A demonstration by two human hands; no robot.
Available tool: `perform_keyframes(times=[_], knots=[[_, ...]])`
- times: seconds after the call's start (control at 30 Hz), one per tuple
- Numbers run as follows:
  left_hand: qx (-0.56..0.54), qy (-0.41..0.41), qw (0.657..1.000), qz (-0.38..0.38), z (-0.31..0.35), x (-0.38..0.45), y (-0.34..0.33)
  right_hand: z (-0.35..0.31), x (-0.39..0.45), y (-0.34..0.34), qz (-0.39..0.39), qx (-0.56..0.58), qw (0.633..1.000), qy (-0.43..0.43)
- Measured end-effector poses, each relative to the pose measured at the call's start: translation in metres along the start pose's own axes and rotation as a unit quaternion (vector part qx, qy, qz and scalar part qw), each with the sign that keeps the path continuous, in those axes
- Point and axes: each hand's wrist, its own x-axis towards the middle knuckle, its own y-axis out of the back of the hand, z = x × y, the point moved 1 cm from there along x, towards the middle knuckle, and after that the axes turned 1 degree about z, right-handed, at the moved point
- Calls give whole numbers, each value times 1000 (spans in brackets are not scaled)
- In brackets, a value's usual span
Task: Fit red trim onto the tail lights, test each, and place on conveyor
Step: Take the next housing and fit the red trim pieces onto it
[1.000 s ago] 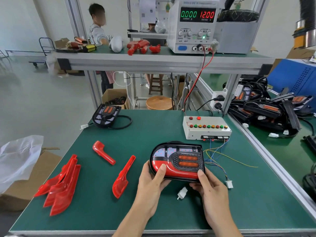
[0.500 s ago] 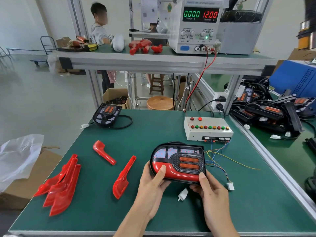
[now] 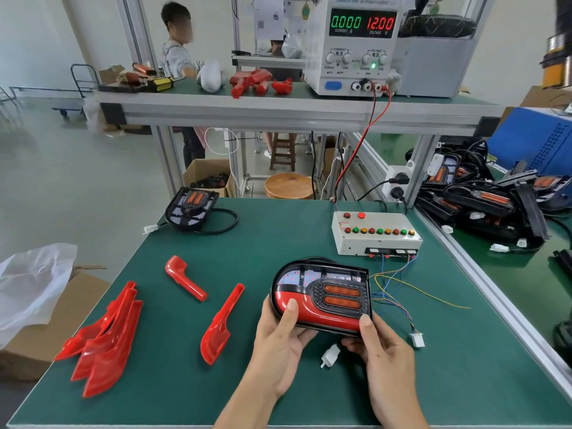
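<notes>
Tail light [image 3: 322, 297] gripped between left hand [image 3: 280, 339], right hand [image 3: 382, 351].

Black tail light [image 3: 322, 297], red trim [image 3: 312, 314] fitted along its lower edge, tilted above the table.

Left hand [image 3: 280, 345] and right hand [image 3: 382, 357] grip, thumbs up.

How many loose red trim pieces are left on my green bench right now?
5 at least: one loose red trim piece mid-left, one beside the left hand, and a stack at the left edge showing about three; more may be hidden within it.
</notes>
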Motion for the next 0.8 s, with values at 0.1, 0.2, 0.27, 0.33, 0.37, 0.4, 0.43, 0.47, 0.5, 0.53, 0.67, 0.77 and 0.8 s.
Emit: perform_keyframes(times=[0.1,0.2,0.27,0.33,0.37,0.4,0.43,0.47,0.5,0.53,0.67,0.77,0.8], knots=[[2,-7,1000,2,2,0,-2,0,-1,1,-1,8,1000,5],[-12,-8,1000,-7,1,1,-3,2,0,2,7,18,1000,3],[-25,5,1000,-15,1,1,-5,3,0,2,11,21,1000,4],[-43,32,999,-2,3,3,-8,4,0,2,15,22,1000,7],[-55,37,998,13,3,5,-9,4,-1,1,13,18,1000,9],[-68,32,997,36,3,6,-9,5,-1,0,7,8,1000,12],[-79,23,995,58,3,8,-9,5,-2,0,2,0,1000,16],[-86,16,994,73,2,9,-8,6,-2,-1,2,-5,1000,19],[-88,11,993,81,2,10,-7,6,-2,-1,4,-6,1000,19],[-88,8,992,85,2,10,-6,5,-2,0,4,-10,1000,20],[-69,-2,993,93,5,12,-4,3,-4,-1,-3,-25,999,20],[-52,-4,993,108,3,14,-5,4,-4,0,-4,-31,999,20],[-47,-3,992,114,3,14,-5,5,-4,0,-5,-31,999,20]])
